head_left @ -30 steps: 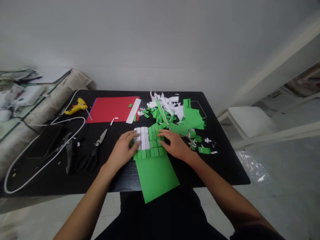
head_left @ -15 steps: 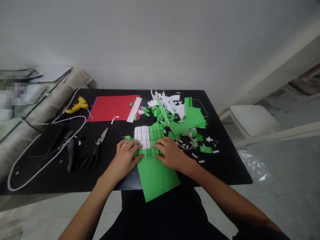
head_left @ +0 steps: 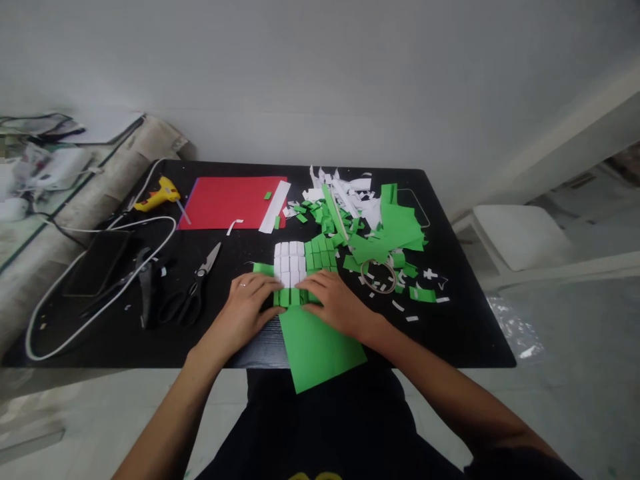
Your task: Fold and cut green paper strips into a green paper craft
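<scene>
A green paper sheet (head_left: 320,350) lies in front of me, its lower corner reaching past the table's near edge. Rows of small folded pieces, white ones (head_left: 290,261) at the left and green ones (head_left: 321,252) at the right, cover its upper part. My left hand (head_left: 253,303) grips the left end of the lowest green row, fingers above and thumb below. From the right, my right hand (head_left: 335,300) holds the same row, fingertips pressing on it and thumb along its lower edge. My fingers hide part of the row's ends.
Black-handled scissors (head_left: 193,290), pliers (head_left: 146,283), a dark phone (head_left: 97,263) and a yellow glue gun (head_left: 163,195) lie left. Behind is red paper (head_left: 225,203). Paper scraps (head_left: 325,213) and a tape ring (head_left: 364,277) lie right; a white cable (head_left: 30,327) loops at left.
The view has shifted a little, so the table sits higher. My right hand has slid left along the lowest green row; my left hand stays at its left end.
</scene>
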A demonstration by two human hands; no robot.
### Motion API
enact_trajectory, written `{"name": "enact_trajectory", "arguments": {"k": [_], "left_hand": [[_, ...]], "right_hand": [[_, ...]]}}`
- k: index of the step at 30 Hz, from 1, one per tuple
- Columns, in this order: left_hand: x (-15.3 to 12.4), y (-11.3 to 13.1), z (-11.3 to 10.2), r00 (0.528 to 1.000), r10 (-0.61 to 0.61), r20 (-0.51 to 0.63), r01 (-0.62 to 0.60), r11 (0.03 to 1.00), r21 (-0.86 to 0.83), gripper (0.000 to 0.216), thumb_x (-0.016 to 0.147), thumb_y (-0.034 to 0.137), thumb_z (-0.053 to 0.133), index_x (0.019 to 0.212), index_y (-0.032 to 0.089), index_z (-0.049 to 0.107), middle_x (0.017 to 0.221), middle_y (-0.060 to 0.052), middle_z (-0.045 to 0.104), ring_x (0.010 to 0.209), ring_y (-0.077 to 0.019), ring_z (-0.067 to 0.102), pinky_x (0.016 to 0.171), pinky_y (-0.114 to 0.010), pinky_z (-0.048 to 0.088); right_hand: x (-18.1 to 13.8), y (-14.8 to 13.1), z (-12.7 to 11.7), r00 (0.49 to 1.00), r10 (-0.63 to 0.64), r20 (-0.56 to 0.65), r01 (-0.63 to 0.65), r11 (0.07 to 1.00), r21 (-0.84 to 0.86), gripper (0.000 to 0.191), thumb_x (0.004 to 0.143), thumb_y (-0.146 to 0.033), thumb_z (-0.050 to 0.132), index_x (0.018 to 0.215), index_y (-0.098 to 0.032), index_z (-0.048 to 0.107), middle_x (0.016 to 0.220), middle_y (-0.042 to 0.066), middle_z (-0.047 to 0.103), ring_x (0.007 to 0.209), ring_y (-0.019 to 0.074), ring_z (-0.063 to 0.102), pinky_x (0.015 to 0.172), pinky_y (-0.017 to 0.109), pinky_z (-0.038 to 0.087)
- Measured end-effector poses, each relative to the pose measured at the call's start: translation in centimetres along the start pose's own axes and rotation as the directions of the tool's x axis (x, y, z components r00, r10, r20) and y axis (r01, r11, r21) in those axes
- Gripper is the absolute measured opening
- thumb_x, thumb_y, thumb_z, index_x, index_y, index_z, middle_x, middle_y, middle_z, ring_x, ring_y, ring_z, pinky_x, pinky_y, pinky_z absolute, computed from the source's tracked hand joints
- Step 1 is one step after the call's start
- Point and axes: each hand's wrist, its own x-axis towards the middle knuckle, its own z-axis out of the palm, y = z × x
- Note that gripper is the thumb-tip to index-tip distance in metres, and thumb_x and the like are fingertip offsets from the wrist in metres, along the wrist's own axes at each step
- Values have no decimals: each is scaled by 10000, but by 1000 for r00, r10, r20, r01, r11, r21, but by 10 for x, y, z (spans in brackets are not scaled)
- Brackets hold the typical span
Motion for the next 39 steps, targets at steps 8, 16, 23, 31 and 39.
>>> {"name": "enact_trajectory", "arguments": {"k": [8,16,23,31,39], "left_hand": [[12,27,-7,992,114,45,-113,993,-28,360,962,296,666,1322,305,685,1400,-100,628,1319,-343,542,1160,-602,352],[13,22,-9,992,124,34,-125,992,27,202,987,298,610,1137,246,737,1356,-113,655,1277,-330,565,1156,-587,364],[12,19,-5,991,135,14,-135,991,-8,184,1003,284,602,1128,250,734,1257,-79,729,1247,-289,615,1157,-554,372],[10,28,7,990,141,-9,-141,990,-24,205,1015,261,589,1082,247,782,1326,-86,704,1284,-303,596,1145,-554,400],[4,18,3,999,50,-10,-50,999,-18,332,978,317,672,1297,227,666,1336,-110,695,1238,-319,617,1081,-526,416]], "right_hand": [[-10,6,4,994,27,-106,-19,997,74,178,894,-170,795,1030,-179,680,1111,98,714,1113,279,644,1021,475,505],[-11,8,3,995,-18,-100,18,1000,0,151,924,-183,773,1058,-188,706,1137,95,717,1138,275,631,1025,460,486],[-13,11,4,992,-17,-126,22,999,34,154,903,-197,795,1042,-185,730,1175,105,708,1161,276,633,1049,480,493],[-11,6,5,995,-43,-87,46,999,26,59,957,-214,735,1014,-201,738,1069,70,756,1170,275,620,1092,487,456],[1,-5,6,998,-50,30,54,986,-155,293,959,-267,734,1219,-150,668,1260,149,677,1187,329,571,1005,493,476]]}}
